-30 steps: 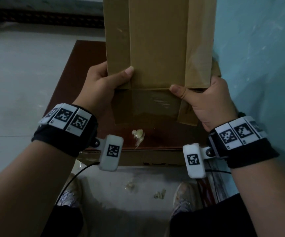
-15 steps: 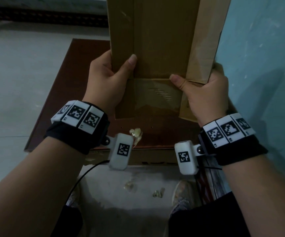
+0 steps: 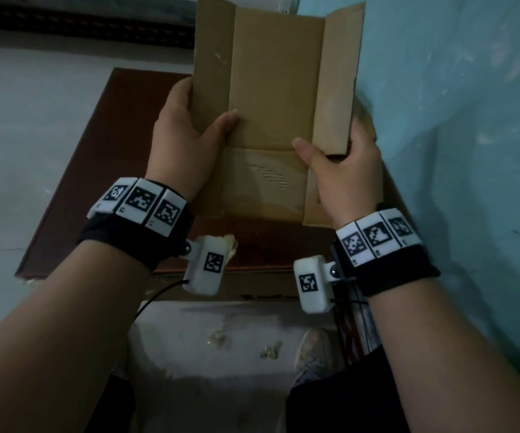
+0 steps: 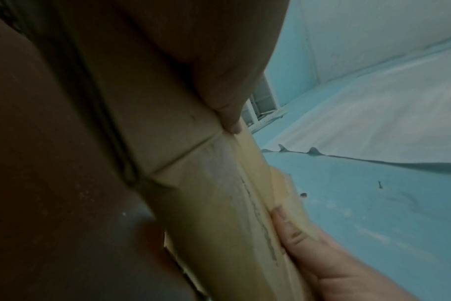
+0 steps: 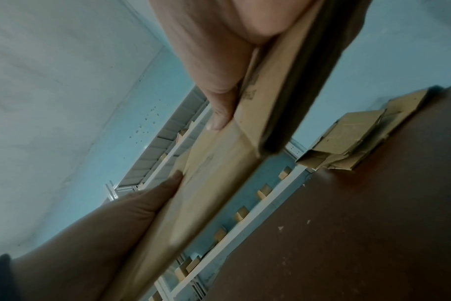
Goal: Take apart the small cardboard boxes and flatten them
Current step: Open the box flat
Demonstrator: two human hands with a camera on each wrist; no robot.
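A brown cardboard box (image 3: 277,89), opened out nearly flat, is held upright above the dark brown table (image 3: 96,170). Its narrow side panels angle toward me, and a lower flap (image 3: 265,182) hangs down. My left hand (image 3: 187,135) grips the left edge, thumb on the front and fingers hidden behind. My right hand (image 3: 346,164) grips the right panel's lower corner in the same way. The left wrist view shows the cardboard (image 4: 193,183) edge-on under the left thumb. In the right wrist view the cardboard (image 5: 219,173) is pinched by both thumbs.
A teal wall (image 3: 455,120) runs close along the table's right side. A pile of flattened cardboard (image 5: 348,134) lies at the table's far right edge by the wall. A crumpled scrap of tape (image 3: 229,242) sits near the table's front edge. Grey floor lies to the left.
Both hands rose a little with the cardboard. Its top edge has come into view and the right side panel has swung further open. The grips are unchanged.
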